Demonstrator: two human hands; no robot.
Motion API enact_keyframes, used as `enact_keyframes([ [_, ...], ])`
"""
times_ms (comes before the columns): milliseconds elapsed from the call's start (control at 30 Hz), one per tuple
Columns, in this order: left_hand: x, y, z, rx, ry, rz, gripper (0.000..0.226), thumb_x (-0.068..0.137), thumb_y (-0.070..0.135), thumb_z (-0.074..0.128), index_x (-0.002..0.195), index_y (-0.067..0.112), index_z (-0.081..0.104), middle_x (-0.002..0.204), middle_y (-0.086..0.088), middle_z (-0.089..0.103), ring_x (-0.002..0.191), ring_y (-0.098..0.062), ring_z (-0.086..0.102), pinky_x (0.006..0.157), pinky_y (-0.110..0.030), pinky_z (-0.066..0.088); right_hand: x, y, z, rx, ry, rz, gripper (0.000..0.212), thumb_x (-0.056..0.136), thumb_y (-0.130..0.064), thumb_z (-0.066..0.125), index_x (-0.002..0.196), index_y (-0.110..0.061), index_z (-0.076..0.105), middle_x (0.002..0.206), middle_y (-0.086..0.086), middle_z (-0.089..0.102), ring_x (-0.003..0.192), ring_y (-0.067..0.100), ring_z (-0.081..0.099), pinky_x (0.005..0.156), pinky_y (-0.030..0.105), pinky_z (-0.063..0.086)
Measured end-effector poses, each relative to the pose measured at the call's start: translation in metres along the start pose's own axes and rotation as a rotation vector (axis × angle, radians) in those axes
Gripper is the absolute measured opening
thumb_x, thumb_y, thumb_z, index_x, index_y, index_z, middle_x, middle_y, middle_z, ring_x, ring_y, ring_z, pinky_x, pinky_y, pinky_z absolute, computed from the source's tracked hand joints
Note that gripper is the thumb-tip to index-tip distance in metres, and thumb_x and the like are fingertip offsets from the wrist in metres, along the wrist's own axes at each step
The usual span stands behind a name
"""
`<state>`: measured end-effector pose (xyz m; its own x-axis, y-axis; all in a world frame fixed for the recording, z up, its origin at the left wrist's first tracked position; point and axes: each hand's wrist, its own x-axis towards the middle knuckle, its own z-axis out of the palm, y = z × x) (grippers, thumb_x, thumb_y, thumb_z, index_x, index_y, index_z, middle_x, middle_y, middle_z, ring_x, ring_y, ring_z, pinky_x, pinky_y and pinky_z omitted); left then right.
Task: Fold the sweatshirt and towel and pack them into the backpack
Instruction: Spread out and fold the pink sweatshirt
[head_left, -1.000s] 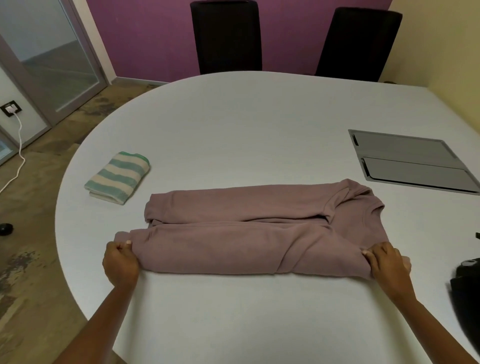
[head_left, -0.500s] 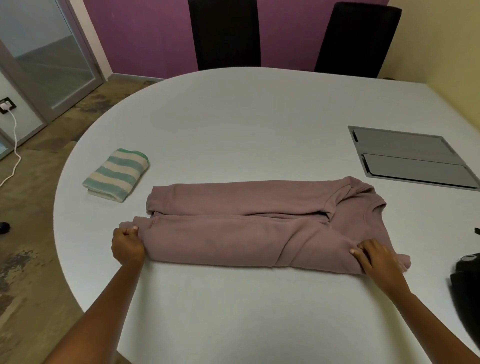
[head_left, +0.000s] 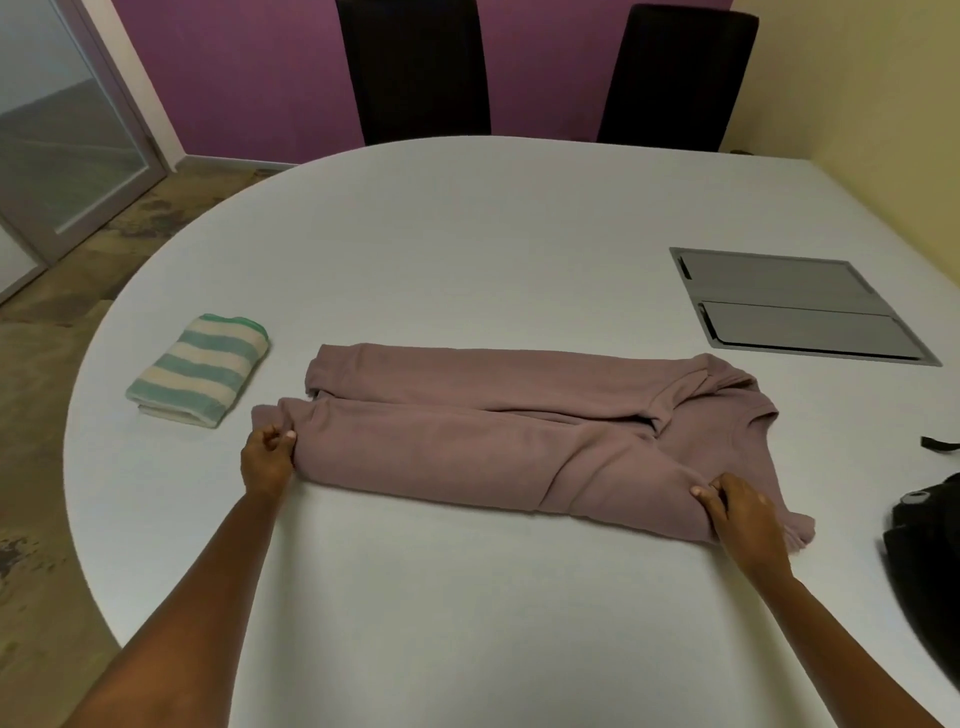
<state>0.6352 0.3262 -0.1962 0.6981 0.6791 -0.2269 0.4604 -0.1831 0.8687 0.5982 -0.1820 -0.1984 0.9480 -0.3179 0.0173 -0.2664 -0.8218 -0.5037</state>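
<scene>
You've got one sweatshirt, one striped towel, one black backpack and one white table. Chairs: two, so a left chair and a right chair. One gray panel with two flaps in it. Hands in shot: two, your left hand and your right hand.
</scene>
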Motion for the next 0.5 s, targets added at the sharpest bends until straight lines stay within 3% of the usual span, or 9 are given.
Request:
enact_keyframes([
  [167, 0.009, -0.005, -0.004, 0.208, 0.070, -0.062, 0.040, 0.094, 0.020, 0.052, 0.113, -0.014, 0.053, 0.119, -0.033, 0.055, 0.113, -0.049, 0.049, 0.099, -0.047, 0.037, -0.003, -0.002, -0.017, 0.112, -0.001, 0.106, 0.033, 0.090, -0.030, 0.056, 0.065, -0.012, 0.043, 0.064, 0.009, 0.054, 0.067, 0.032, 0.052, 0.062, 0.037, 0.037],
  [267, 0.022, 0.006, -0.015, 0.269, 0.086, -0.005, 0.040, 0.097, 0.019, 0.045, 0.112, -0.017, 0.055, 0.118, -0.036, 0.055, 0.112, -0.049, 0.050, 0.097, -0.046, 0.038, -0.001, 0.004, -0.032, 0.094, 0.001, 0.112, 0.033, 0.088, -0.028, 0.059, 0.063, -0.015, 0.042, 0.061, 0.005, 0.051, 0.066, 0.031, 0.050, 0.061, 0.036, 0.033],
  [400, 0.035, 0.016, -0.027, 0.321, 0.166, 0.063, 0.040, 0.099, 0.014, 0.035, 0.110, -0.019, 0.055, 0.116, -0.040, 0.054, 0.110, -0.051, 0.050, 0.093, -0.046, 0.038, 0.006, 0.011, -0.051, 0.122, -0.028, 0.141, 0.032, 0.087, -0.021, 0.061, 0.070, 0.001, 0.046, 0.062, 0.010, 0.048, 0.061, 0.028, 0.045, 0.055, 0.035, 0.031],
  [500, 0.041, 0.015, -0.025, 0.315, 0.147, -0.002, 0.042, 0.100, 0.017, 0.036, 0.115, -0.018, 0.054, 0.120, -0.038, 0.053, 0.115, -0.049, 0.048, 0.098, -0.045, 0.037, 0.013, 0.012, -0.054, 0.101, -0.097, 0.155, 0.031, 0.087, -0.021, 0.061, 0.066, -0.003, 0.047, 0.064, 0.010, 0.051, 0.061, 0.024, 0.044, 0.055, 0.032, 0.029],
])
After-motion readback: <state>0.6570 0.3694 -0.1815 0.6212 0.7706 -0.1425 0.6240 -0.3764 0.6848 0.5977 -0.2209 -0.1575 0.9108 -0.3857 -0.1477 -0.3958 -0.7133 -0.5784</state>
